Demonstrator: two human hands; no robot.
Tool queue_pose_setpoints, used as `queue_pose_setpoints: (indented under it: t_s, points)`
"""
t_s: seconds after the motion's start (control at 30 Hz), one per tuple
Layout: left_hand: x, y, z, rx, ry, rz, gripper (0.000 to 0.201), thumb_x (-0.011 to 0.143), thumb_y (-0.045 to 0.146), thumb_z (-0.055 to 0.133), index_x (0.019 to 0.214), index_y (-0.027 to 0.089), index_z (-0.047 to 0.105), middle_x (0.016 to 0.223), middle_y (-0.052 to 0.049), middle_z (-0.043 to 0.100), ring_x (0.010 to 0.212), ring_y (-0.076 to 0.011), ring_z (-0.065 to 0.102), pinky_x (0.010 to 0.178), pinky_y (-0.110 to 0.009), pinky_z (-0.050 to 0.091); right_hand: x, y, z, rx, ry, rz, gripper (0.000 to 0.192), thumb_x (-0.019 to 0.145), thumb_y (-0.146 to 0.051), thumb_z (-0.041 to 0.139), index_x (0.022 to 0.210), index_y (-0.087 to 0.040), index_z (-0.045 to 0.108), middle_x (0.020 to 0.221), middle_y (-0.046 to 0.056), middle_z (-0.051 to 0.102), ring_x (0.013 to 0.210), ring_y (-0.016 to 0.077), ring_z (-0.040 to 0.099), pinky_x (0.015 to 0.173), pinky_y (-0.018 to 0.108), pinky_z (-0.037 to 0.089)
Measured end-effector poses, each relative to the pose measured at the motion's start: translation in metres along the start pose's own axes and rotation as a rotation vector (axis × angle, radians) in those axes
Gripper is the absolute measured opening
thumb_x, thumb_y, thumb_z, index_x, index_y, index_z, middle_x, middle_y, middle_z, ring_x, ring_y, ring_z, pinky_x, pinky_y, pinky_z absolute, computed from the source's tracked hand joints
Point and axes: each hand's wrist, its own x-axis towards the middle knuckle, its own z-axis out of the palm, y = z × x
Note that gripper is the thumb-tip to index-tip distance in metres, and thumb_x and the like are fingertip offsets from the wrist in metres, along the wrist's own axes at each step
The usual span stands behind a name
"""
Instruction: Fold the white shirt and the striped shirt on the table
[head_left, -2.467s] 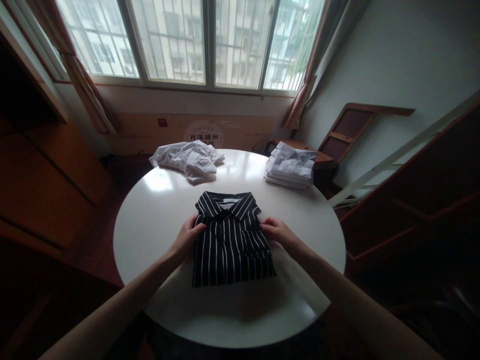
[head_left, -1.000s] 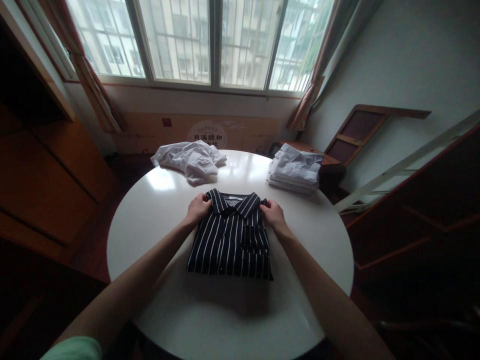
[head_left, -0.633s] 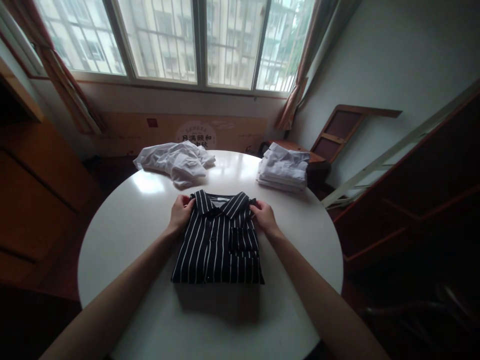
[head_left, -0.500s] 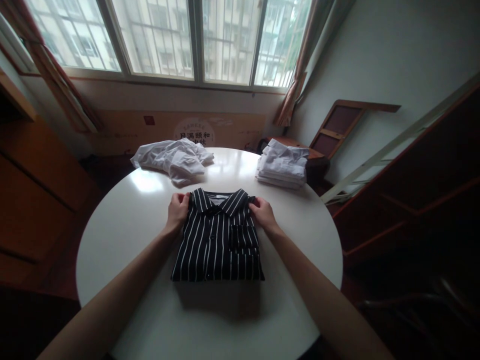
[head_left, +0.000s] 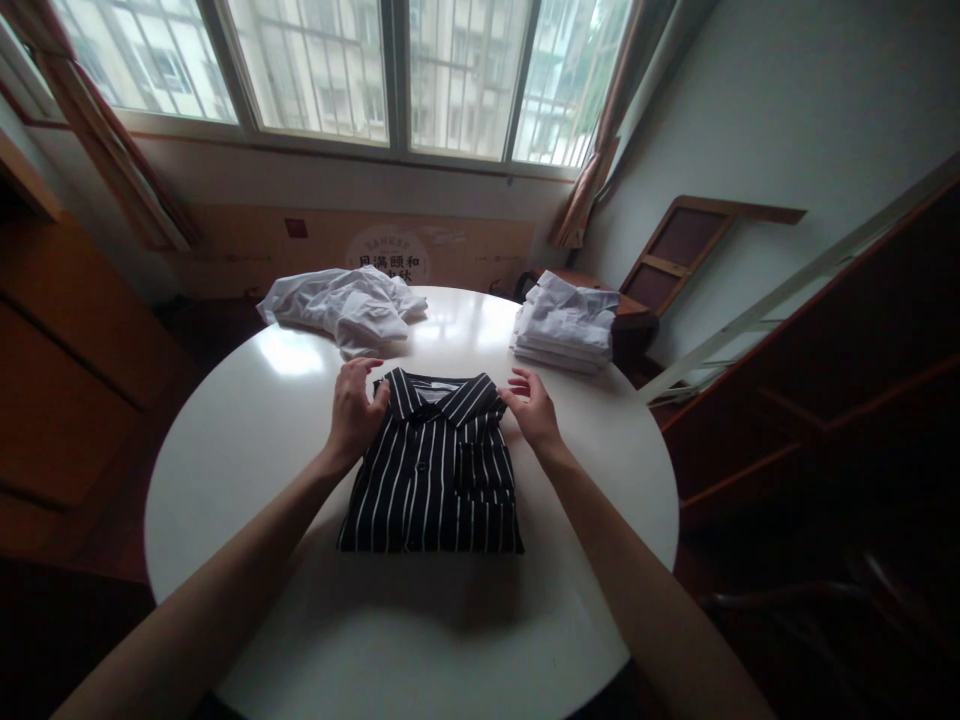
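Observation:
A black shirt with white stripes [head_left: 431, 480] lies folded on the round white table [head_left: 225, 450], its collar toward the window and its chest pocket on the right. At the shirt's left shoulder edge is my left hand [head_left: 356, 408], fingers apart, thumb by the collar. My right hand [head_left: 532, 405] is open at the opposite shoulder, its thumb close to the fabric. Whether either thumb still touches the cloth is hard to tell.
Toward the back left of the table lies a crumpled white garment [head_left: 345, 305]. A stack of folded white shirts [head_left: 564, 322] sits at the back right. Beyond the table are a cardboard panel [head_left: 255, 250] and a wooden chair [head_left: 682, 250].
Both hands have loosened their pinch on the shirt's shoulders, and their fingers have spread. The shirt stays folded on the table; the view has shifted slightly.

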Motion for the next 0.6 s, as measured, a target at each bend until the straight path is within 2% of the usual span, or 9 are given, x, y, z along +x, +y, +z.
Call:
queue_pose_setpoints:
  t_s: [0.03,0.1,0.17,0.23,0.27,0.43,0.53,0.6]
  points:
    - [-0.004,0.013,0.0,-0.028,-0.062,0.02,0.022,0.074,0.022,0.051,0.095,0.019,0.056,0.102,-0.007,0.053,0.095,-0.0199,0.049,0.085,-0.036,0.039,-0.001,-0.003,-0.001,-0.018,0.001,-0.031,0.034,0.068,-0.034,0.056,0.097,-0.018,0.053,0.093,0.008,0.057,0.078,0.0164,0.054,0.072,0.029,0.044]
    - [-0.015,0.042,0.003,-0.128,-0.284,0.021,0.016,0.076,0.028,0.05,0.086,0.02,0.059,0.091,-0.006,0.058,0.085,-0.0185,0.052,0.082,-0.035,0.04,-0.004,-0.011,-0.003,-0.085,0.009,-0.097,0.021,0.07,-0.032,0.054,0.085,-0.017,0.054,0.087,0.007,0.057,0.073,0.0153,0.053,0.069,0.028,0.043]
    - [-0.029,0.067,0.011,-0.179,-0.479,0.052,0.017,0.071,0.035,0.058,0.08,0.021,0.061,0.084,-0.005,0.06,0.082,-0.0204,0.052,0.081,-0.037,0.04,-0.006,-0.017,-0.005,-0.184,0.035,-0.141,0.014,0.07,-0.032,0.054,0.072,-0.018,0.053,0.077,0.005,0.057,0.067,0.0141,0.05,0.066,0.028,0.041]
    - [-0.043,0.083,0.021,-0.134,-0.569,0.133,0.021,0.066,0.041,0.061,0.078,0.023,0.061,0.083,-0.005,0.06,0.081,-0.0219,0.052,0.079,-0.036,0.04,-0.007,-0.02,-0.007,-0.238,0.005,-0.131,0.017,0.071,-0.034,0.053,0.062,-0.019,0.051,0.064,0.002,0.054,0.06,0.0133,0.047,0.062,0.027,0.039]
    - [-0.048,0.087,0.027,-0.083,-0.594,0.183,0.025,0.064,0.044,0.062,0.076,0.023,0.061,0.079,-0.005,0.059,0.078,-0.0221,0.053,0.076,-0.036,0.041,-0.007,-0.021,-0.009,-0.23,-0.049,-0.111,0.021,0.072,-0.035,0.053,0.059,-0.019,0.05,0.059,0.001,0.052,0.057,0.0129,0.046,0.06,0.027,0.038]
    - [-0.064,0.079,0.047,0.237,-0.693,0.373,0.036,0.058,0.048,0.066,0.077,0.02,0.054,0.077,-0.008,0.056,0.072,-0.0256,0.052,0.066,-0.037,0.041,-0.004,-0.02,-0.015,-0.065,-0.387,-0.065,0.025,0.073,-0.04,0.052,0.062,-0.018,0.056,0.057,0.0,0.056,0.053,0.0117,0.049,0.055,0.025,0.038]
    - [-0.074,0.069,0.052,0.363,-0.745,0.38,0.035,0.06,0.043,0.065,0.081,0.019,0.05,0.083,-0.01,0.056,0.076,-0.0281,0.051,0.066,-0.039,0.041,-0.006,-0.02,-0.014,-0.021,-0.464,-0.074,0.024,0.074,-0.039,0.052,0.065,-0.017,0.057,0.058,0.0,0.056,0.053,0.0116,0.05,0.054,0.024,0.039]
    - [-0.081,0.062,0.055,0.401,-0.752,0.349,0.031,0.063,0.039,0.063,0.082,0.018,0.049,0.087,-0.012,0.055,0.08,-0.0285,0.05,0.068,-0.04,0.041,-0.008,-0.02,-0.013,-0.015,-0.466,-0.087,0.022,0.074,-0.037,0.052,0.066,-0.016,0.057,0.058,0.0,0.056,0.054,0.0119,0.051,0.054,0.024,0.039]
